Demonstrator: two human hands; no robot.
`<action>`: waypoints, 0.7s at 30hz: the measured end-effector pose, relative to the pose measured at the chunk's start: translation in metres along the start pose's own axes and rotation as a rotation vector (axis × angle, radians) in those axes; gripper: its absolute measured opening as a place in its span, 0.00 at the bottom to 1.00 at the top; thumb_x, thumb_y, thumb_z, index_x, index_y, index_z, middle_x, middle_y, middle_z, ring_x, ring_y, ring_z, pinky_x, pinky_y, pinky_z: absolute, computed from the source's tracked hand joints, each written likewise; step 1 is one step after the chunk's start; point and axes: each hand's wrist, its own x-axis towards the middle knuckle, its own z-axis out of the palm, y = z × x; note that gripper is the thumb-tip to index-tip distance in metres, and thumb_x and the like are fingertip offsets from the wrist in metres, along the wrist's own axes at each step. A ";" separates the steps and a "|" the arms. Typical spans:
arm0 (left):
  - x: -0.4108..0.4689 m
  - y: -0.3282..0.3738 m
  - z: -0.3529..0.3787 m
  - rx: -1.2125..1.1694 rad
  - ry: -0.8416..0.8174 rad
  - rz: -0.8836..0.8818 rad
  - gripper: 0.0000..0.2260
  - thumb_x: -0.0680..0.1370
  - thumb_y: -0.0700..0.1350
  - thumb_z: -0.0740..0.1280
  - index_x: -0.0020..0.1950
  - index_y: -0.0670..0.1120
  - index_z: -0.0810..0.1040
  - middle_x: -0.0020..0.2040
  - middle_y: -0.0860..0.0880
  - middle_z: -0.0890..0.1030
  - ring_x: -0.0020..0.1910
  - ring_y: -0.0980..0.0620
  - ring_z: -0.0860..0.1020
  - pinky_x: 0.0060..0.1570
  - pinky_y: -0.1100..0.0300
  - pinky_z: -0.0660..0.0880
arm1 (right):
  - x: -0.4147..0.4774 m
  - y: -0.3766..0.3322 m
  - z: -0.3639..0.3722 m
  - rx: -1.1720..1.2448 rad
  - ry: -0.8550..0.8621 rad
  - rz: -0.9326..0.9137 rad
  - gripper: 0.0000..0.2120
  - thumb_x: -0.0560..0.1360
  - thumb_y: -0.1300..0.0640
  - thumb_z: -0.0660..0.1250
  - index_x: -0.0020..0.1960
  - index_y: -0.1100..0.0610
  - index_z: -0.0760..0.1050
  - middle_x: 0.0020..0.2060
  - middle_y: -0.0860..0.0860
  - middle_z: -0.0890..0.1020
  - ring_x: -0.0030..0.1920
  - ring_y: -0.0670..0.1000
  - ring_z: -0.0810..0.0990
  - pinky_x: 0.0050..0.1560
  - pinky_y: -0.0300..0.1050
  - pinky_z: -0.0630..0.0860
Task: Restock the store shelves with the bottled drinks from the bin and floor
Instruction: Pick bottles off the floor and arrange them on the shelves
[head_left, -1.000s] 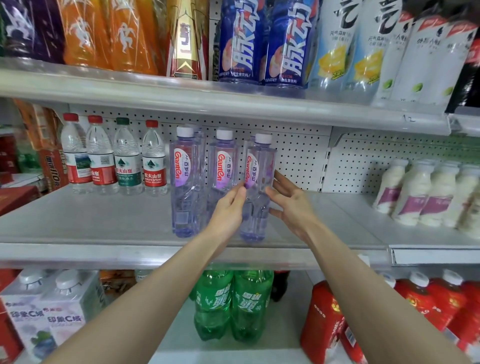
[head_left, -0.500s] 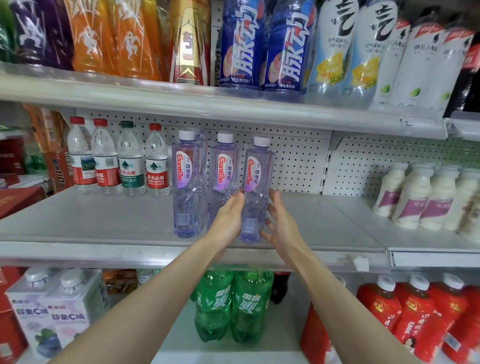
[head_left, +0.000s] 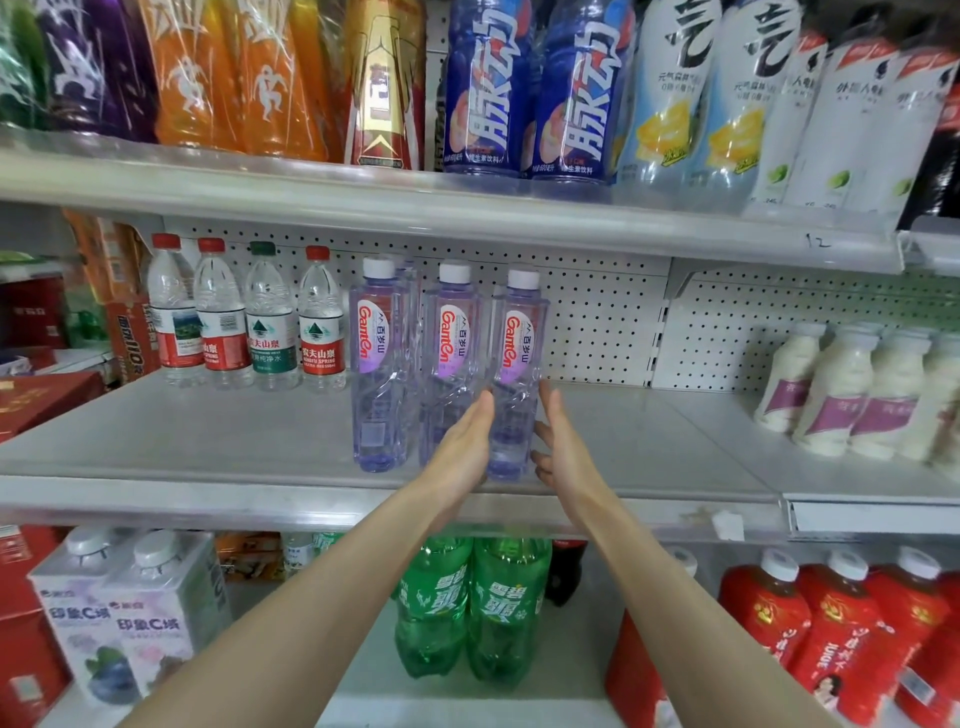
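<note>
Grey metal shelf (head_left: 208, 447), pegboard backing (head_left: 597, 322)

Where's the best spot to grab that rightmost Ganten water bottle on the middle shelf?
Probably around its lower body, below the label, coming from the front. The Ganten bottle stands upright near the shelf edge, its right side is free, and a neighbouring bottle crowds its left, so a wrap from the front-right fits best. The left hand and right hand flank that part.

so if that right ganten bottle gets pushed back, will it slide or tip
The Ganten bottle is tall and narrow, so a high push would probably tip it. It looks full, so pushed low it likely slides on the smooth shelf.
</note>
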 end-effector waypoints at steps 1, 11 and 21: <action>0.001 0.001 0.000 -0.019 -0.006 -0.010 0.26 0.80 0.63 0.48 0.77 0.58 0.53 0.77 0.50 0.56 0.75 0.46 0.60 0.72 0.45 0.60 | 0.001 0.001 -0.001 -0.004 -0.004 -0.006 0.11 0.82 0.41 0.40 0.55 0.35 0.61 0.68 0.49 0.70 0.71 0.54 0.66 0.64 0.44 0.62; 0.008 0.000 0.005 -0.021 -0.023 -0.027 0.26 0.79 0.64 0.47 0.76 0.59 0.54 0.77 0.49 0.58 0.72 0.45 0.64 0.69 0.47 0.65 | 0.004 0.004 -0.006 0.024 -0.001 -0.014 0.15 0.82 0.41 0.40 0.49 0.34 0.64 0.69 0.50 0.71 0.69 0.55 0.68 0.58 0.42 0.64; 0.010 -0.008 0.008 -0.032 0.028 -0.040 0.26 0.80 0.64 0.46 0.76 0.58 0.56 0.75 0.46 0.62 0.70 0.44 0.67 0.68 0.49 0.67 | 0.012 0.018 -0.007 -0.015 0.000 -0.023 0.16 0.82 0.42 0.42 0.45 0.33 0.67 0.45 0.39 0.74 0.51 0.43 0.76 0.55 0.39 0.69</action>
